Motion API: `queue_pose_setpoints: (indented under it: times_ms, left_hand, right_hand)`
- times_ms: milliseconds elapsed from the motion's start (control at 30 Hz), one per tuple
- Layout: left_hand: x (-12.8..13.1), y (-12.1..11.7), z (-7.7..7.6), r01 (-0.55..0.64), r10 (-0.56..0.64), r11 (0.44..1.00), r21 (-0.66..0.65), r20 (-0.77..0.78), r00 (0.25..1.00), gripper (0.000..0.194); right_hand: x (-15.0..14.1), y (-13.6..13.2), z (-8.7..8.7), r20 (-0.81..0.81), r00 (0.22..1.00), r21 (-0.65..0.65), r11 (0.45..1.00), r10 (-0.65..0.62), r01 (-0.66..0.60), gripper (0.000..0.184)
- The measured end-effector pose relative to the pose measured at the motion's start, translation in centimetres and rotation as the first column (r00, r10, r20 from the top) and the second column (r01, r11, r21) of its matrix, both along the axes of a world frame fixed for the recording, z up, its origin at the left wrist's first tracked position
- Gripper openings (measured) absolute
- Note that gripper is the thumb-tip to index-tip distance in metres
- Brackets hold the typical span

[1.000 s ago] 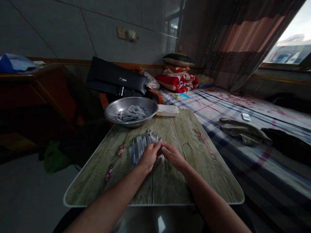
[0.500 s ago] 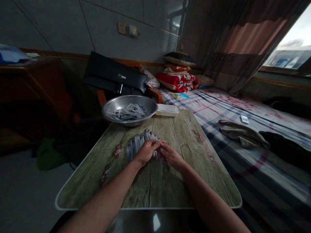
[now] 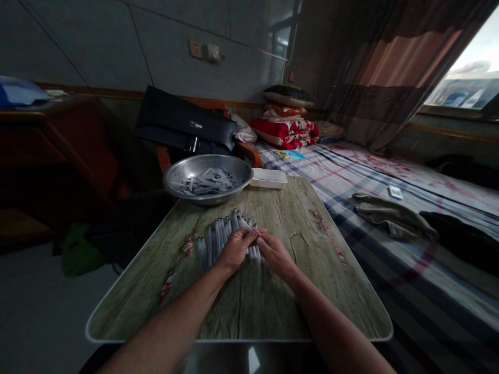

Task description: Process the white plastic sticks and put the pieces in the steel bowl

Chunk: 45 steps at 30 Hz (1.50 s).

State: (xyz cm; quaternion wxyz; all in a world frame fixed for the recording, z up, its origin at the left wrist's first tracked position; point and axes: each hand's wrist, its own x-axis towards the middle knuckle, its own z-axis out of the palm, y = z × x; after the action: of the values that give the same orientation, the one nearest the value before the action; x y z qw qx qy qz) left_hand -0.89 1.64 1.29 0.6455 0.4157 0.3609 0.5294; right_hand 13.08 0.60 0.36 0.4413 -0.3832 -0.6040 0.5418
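Note:
My left hand [image 3: 234,250] and my right hand [image 3: 275,253] meet at the middle of a wood-patterned table [image 3: 273,306], fingertips pinched together over a row of thin white sticks [image 3: 218,235] laid side by side. Both hands have their fingers closed on a small white stick between them; its exact shape is too small to make out. Farther back on the table stands a metal bowl [image 3: 206,177] holding several more white sticks.
A white shallow tray [image 3: 268,177] lies beside the bowl. A black monitor [image 3: 183,124] leans behind the table. On the right runs a bed with a plaid sheet [image 3: 390,218], folded blankets [image 3: 286,130] and dark clothes. A wooden desk [image 3: 47,135] is at left.
The hands stay pinched together at the near end of the stick row, shifting only slightly. The view has swung a little.

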Motion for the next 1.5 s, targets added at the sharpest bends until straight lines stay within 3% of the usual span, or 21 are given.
queue_pose_setpoints:
  times_ms: [67,167,233,300,400,467,533,700,900,1100,1233,1300,1400,1500]
  left_hand:
    - [-0.2,-0.1,0.1,0.023,-0.023,0.999,0.025,-0.02,1.0,0.034]
    - [-0.3,-0.3,0.4,0.053,-0.051,0.998,0.042,-0.034,0.998,0.033]
    - [-0.2,-0.4,0.5,0.052,-0.05,0.998,0.045,-0.046,0.998,0.032]
    - [-0.2,-0.4,0.5,0.041,-0.036,0.996,0.076,-0.069,0.997,0.031]
    - [-0.2,-0.2,0.4,0.012,0.01,0.988,0.152,-0.14,0.99,0.026]
    - [-0.2,-0.2,0.3,0.005,0.024,0.985,0.174,-0.166,0.986,0.026]
    - [0.0,-0.2,0.4,0.018,0.003,0.987,0.157,-0.133,0.991,0.029]
    - [0.1,-0.4,0.6,0.068,-0.062,0.991,0.119,-0.055,0.997,0.031]
    - [-0.9,-0.9,0.5,0.037,0.028,0.963,0.268,-0.235,0.972,0.026]
    - [-0.7,-1.4,0.7,0.032,-0.022,0.99,0.139,-0.073,0.997,0.029]
    - [-0.6,-1.7,0.6,-0.004,0.063,0.961,0.277,-0.204,0.977,0.023]
    - [-0.5,-1.8,0.6,-0.021,0.094,0.948,0.316,-0.218,0.971,0.022]
    - [-0.5,-1.9,0.8,-0.004,0.032,0.973,0.229,-0.118,0.992,0.027]
    - [-0.4,-1.8,0.8,0.048,-0.044,0.989,0.143,-0.028,0.999,0.03]
  right_hand:
    - [0.1,0.0,0.2,-0.074,0.997,-0.122,0.991,0.04,-0.048,0.037]
    - [0.7,0.1,0.3,-0.202,0.971,-0.331,0.924,0.128,-0.19,0.028]
    - [1.1,0.1,0.4,-0.227,0.958,-0.355,0.902,0.175,-0.248,0.027]
    - [1.2,0.0,0.4,-0.158,0.969,-0.269,0.936,0.188,-0.226,0.031]
    - [0.9,0.0,0.5,0.087,0.993,0.011,0.996,0.086,-0.087,0.039]
    - [0.6,0.0,0.4,0.21,0.978,0.171,0.985,-0.018,-0.019,0.039]
    - [0.5,0.1,0.3,0.224,0.974,0.23,0.973,-0.028,-0.025,0.037]
    - [0.7,0.0,0.1,0.121,0.986,0.23,0.963,0.114,-0.14,0.037]
    - [0.0,-0.7,0.8,0.371,0.927,0.265,0.963,-0.051,-0.054,0.042]
    - [0.1,-0.6,1.3,0.283,0.955,0.267,0.949,0.089,-0.168,0.029]
    - [0.0,-0.9,1.2,0.453,0.887,0.292,0.955,-0.09,-0.052,0.036]
    - [-0.1,-0.9,1.2,0.48,0.869,0.297,0.954,-0.121,-0.032,0.039]
    - [0.1,-0.7,1.3,0.341,0.939,0.24,0.963,0.035,-0.123,0.032]
    - [0.7,-0.5,1.4,0.202,0.96,0.191,0.954,0.192,-0.231,0.03]
